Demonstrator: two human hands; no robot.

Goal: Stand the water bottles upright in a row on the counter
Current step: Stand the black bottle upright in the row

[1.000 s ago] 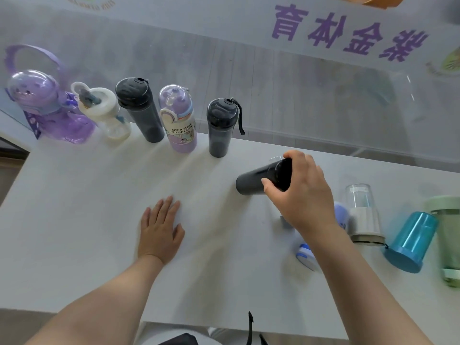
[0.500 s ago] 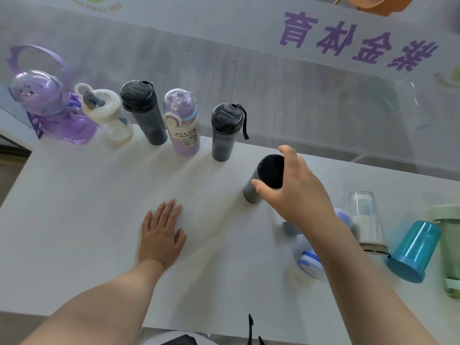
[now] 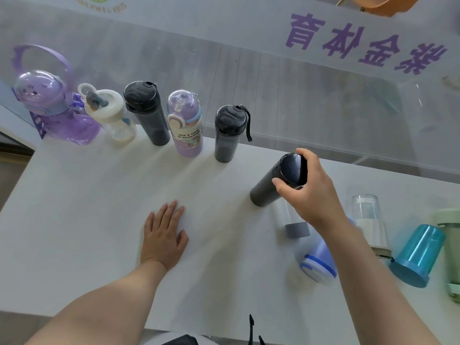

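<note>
- R hand [image 3: 312,192] was wrapped round the top end of a dark flask [image 3: 272,186], thumb on the near side, fingers over the far side; flask's base sat on the white counter [image 3: 74,220], body looked tilted toward the camera-right, can't tell if fully upright.
- L hand [image 3: 164,235] lay flat, palm down, fingers together & extended on the counter, holding nothing, well apart from the flask.
- Row along the far edge, left to right, all upright: purple jug w/ loop handle [image 3: 53,105], clear bottle w/ white lid [image 3: 112,113], tall dark bottle [image 3: 146,113], lilac bottle w/ printed label [image 3: 185,125], dark bottle w/ strap [image 3: 229,133].
- Flask stood to the right of the strap bottle, nearer the camera than the row, w/ a gap between them.
- Unsorted group on the right side: clear bottle w/ grey cap [image 3: 293,224] lying just beside the flask's base, partly behind the R wrist; blue-and-white bottle [image 3: 317,262] lying down, blurred, under the R forearm; clear bottle w/ white band [image 3: 368,220]; teal bottle [image 3: 417,255] tipped over; pale green bottle [image 3: 451,247] at the frame edge.
- Glass panel [image 3: 298,83] w/ purple lettering rose behind the counter.
</note>
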